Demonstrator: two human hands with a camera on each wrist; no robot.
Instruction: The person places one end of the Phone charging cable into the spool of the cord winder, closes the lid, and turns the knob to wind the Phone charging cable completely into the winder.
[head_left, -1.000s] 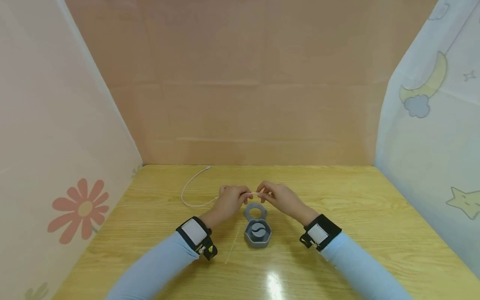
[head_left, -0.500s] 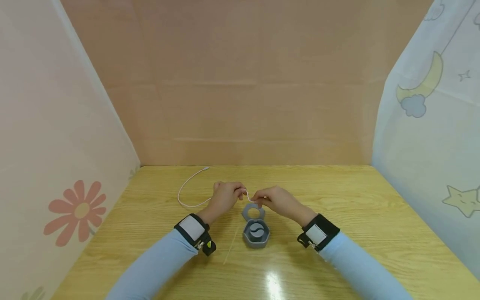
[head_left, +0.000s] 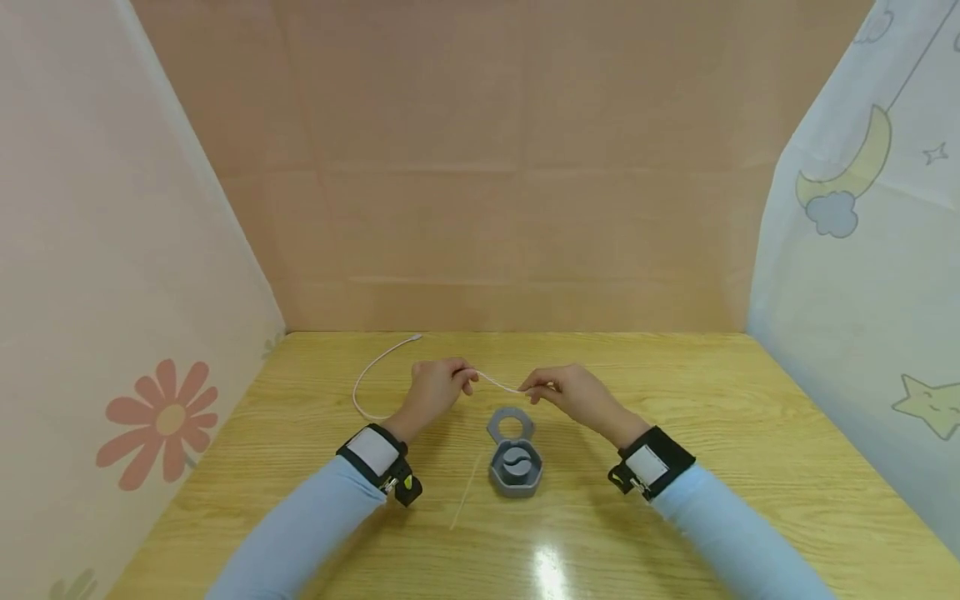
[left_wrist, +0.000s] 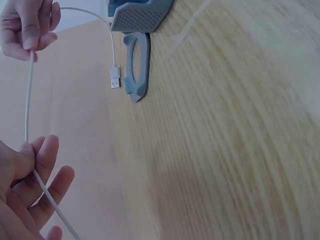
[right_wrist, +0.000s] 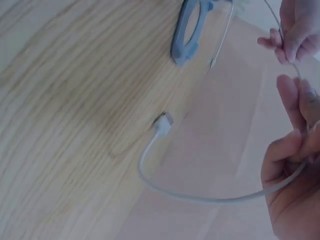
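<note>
Currently both hands raised above wooden table (head_left: pixel 675 433), white cable (head_left: pixel 498 384) stretched between them. Left hand (head_left: pixel 435 388) pinches cable between thumb and fingers; right hand (head_left: pixel 568 392) pinches other stretch likewise. Cable tail loops left across table behind left hand, far plug (head_left: pixel 415 337) lying near back wall. Grey hexagonal case (head_left: pixel 516 467) sits open on table just below hands, ring-shaped lid (head_left: pixel 511 422) hinged back.

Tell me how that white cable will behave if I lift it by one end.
Probably floppy: the cable sags between the left hand and right hand and curls loosely across the table. Likely light, since a fingertip pinch holds it. The plug dangles, so it may swing.
</note>
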